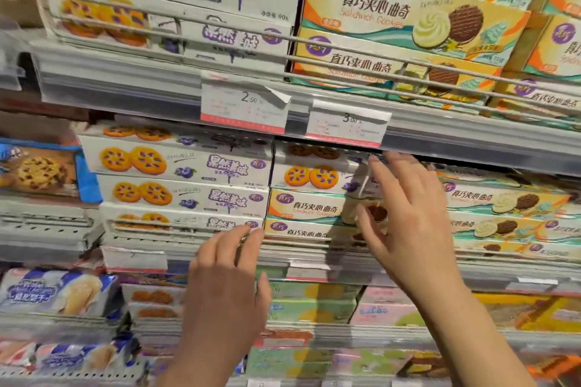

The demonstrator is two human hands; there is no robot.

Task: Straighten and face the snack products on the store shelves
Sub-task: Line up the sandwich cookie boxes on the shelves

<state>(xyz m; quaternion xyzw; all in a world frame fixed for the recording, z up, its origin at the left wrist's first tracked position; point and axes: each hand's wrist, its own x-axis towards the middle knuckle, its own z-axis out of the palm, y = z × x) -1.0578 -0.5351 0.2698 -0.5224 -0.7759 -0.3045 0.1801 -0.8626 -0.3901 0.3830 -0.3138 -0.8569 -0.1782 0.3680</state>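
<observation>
**shelfguy:** Two hands up at the middle shelf rn. Right hand [408,217] has fingers spread and mostly straight, laid flat on the front of the mixed stack [314,198], not gripping anything afaict. Prob squaring it, bc the blueberry cookie box [314,174] sits on top of two sandwich cookie boxes [306,207], so it's in the wrong column.

**aisle9:** And the left?

**shelfguy:** Left hand [226,289] is relaxed, fingers straight-ish, tips just at the lower corner of the blueberry stack [182,185] next door. Touching or just short, can't tell w/ the blur. Holding nothing. Looks like it's steadying that stack's edge.

**aisle9:** What's around?

**shelfguy:** More sandwich cookie boxes [503,207] to the right, part hidden by the wrist. Chocolate chip pack [41,170] far left. Price tags [245,104] hang off the shelf edge above; the 3.00 one [347,126] sits right over the right fingertips, so lifting the top box out is tight imo. Wire rail [345,53] guards the upper shelf. Lower shelf has blurry pastel boxes [314,305].
</observation>
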